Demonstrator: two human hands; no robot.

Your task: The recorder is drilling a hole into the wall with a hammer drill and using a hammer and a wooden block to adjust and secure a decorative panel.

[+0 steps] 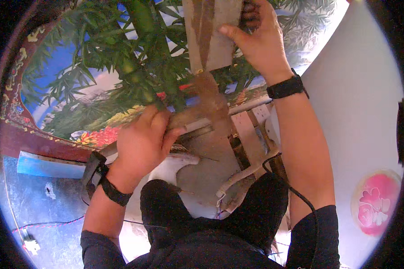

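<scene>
A flat greyish-white board (pixel 224 33) with brown streaks lies at the upper middle, over a tabletop (pixel 139 58) painted with bamboo and flowers. My right hand (pixel 260 40) grips this board's right edge, thumb on its face and fingers curled at its side. Lower left, at the tabletop's near edge, my left hand (pixel 143 139) is closed, its fingertips hidden. Beside its thumb is a blurred brown patch (pixel 206 103) below the board; I cannot make out whether the hand holds part of it.
Below the table edge stand wooden pieces (pixel 251 130) and a curved pale stick (pixel 242 177). A black cable (pixel 300 197) runs by my right forearm. A blue-white strip (pixel 49 166) is at the left; a white surface with a pink flower design (pixel 377 204) curves along the right.
</scene>
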